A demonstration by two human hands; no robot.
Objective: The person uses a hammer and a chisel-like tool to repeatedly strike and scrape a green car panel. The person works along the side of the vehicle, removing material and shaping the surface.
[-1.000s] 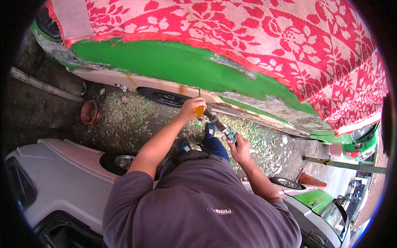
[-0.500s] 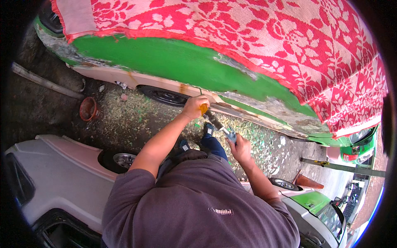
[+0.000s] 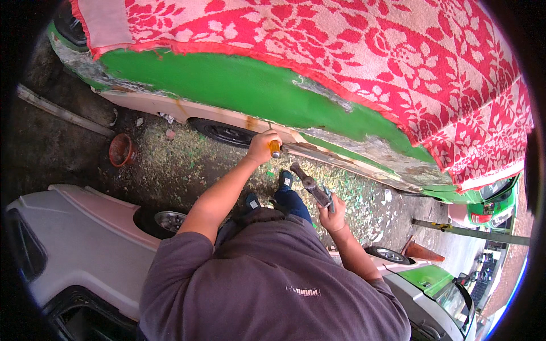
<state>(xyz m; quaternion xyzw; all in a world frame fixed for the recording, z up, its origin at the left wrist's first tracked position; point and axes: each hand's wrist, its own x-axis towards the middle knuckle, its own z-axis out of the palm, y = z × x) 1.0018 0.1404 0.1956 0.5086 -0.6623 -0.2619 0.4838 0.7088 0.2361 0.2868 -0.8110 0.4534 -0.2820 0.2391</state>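
My left hand (image 3: 263, 146) is wrapped round an amber-handled screwdriver (image 3: 275, 149). Its thin shaft rises past my fingers to the lower edge of the green car body (image 3: 227, 85), just right of the wheel (image 3: 222, 132); whether the tip touches the metal is hard to see. In my right hand (image 3: 333, 215) is a hammer (image 3: 310, 185), gripped by its bluish handle. The hammer's dark metal head is below and right of the screwdriver's butt end, apart from it. Bare, scraped patches show along the car's lower side.
A red patterned cloth (image 3: 364, 51) drapes over the green car. Paint flakes litter the ground (image 3: 170, 165) around my feet. A reddish pot (image 3: 121, 150) stands at the left, and a pale car (image 3: 85, 238) is close behind me. An orange cone (image 3: 425, 252) lies at the right.
The hammer has swung back from the screwdriver's butt end, down and to the right, and its head has turned. My left hand has shifted slightly left, still holding the screwdriver.
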